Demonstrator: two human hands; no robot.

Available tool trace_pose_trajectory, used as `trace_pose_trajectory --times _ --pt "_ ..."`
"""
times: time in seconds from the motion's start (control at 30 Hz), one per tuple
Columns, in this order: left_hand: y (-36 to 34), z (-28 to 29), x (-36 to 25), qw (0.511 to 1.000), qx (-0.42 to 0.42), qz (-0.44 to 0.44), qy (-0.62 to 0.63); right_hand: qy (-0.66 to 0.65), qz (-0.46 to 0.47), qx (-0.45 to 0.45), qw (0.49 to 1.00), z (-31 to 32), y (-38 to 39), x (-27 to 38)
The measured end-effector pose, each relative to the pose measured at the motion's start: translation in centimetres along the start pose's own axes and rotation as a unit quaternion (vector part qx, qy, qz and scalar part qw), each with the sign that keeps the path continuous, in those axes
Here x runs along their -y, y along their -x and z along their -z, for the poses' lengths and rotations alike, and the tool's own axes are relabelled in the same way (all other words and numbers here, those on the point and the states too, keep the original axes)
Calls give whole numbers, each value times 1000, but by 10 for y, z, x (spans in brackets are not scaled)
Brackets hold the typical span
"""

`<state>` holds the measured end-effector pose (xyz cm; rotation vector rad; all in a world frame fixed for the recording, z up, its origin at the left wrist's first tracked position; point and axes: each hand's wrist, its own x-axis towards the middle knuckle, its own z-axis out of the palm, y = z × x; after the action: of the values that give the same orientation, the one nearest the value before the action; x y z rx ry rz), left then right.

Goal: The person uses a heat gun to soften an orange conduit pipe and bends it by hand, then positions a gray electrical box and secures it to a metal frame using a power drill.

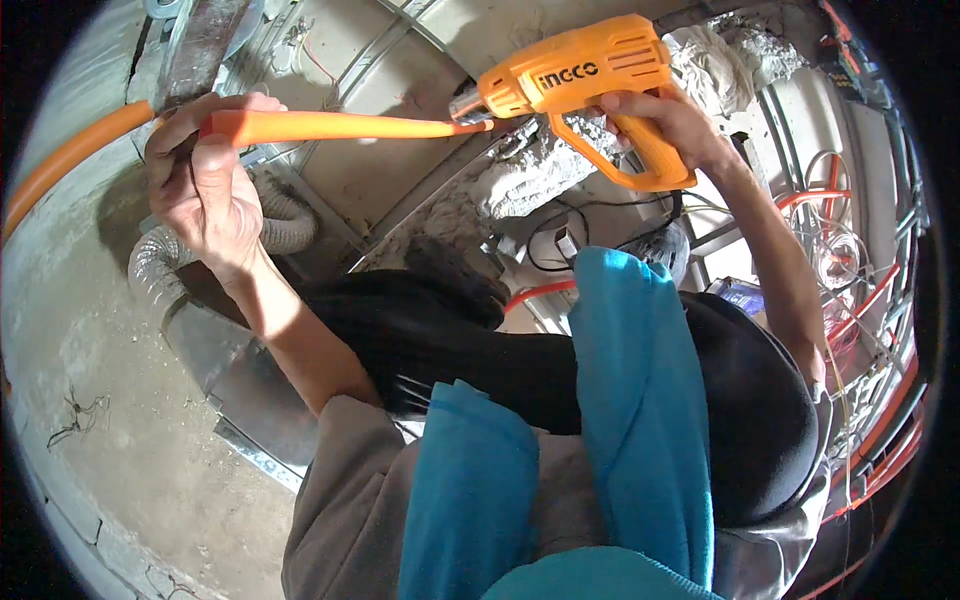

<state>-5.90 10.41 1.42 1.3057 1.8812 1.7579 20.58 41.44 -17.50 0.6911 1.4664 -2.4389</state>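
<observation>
My left hand [212,190] is closed around an orange plastic pipe [340,126], fingers behind it and thumb in front. From that hand the pipe reaches to the right and looks narrower toward its end. More orange pipe [65,165] curves away to the left edge; whether it is the same piece cannot be seen behind my hand. My right hand [675,122] grips the handle of an orange heat gun [580,75]. The metal nozzle points left and sits just above the pipe's right end; whether they touch is unclear.
Below my left forearm lie a silver flexible duct [290,225] and a sheet-metal duct [245,375]. Metal framing [375,60] crosses the back. Whitish rubble [530,175] lies beneath the heat gun, beside a black cable. Red and white cables [840,235] tangle at right. Blue cloth [640,380] hangs in front of me.
</observation>
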Motion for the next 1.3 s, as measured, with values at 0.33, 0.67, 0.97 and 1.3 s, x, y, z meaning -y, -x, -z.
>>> trace_pose_trajectory --times 0.33,0.67,0.97,1.3 --pt "1 -5 -3 997 -69 24 -30 -29 82 93 992 -24 16 76" --pt "2 -1 -6 997 -69 1 -23 28 37 84 995 -16 8 55" --pt "5 -4 -12 997 -69 8 -43 68 30 79 994 -18 4 61" --pt "10 -10 -39 956 -12 -49 -288 125 33 165 978 -12 -45 168"
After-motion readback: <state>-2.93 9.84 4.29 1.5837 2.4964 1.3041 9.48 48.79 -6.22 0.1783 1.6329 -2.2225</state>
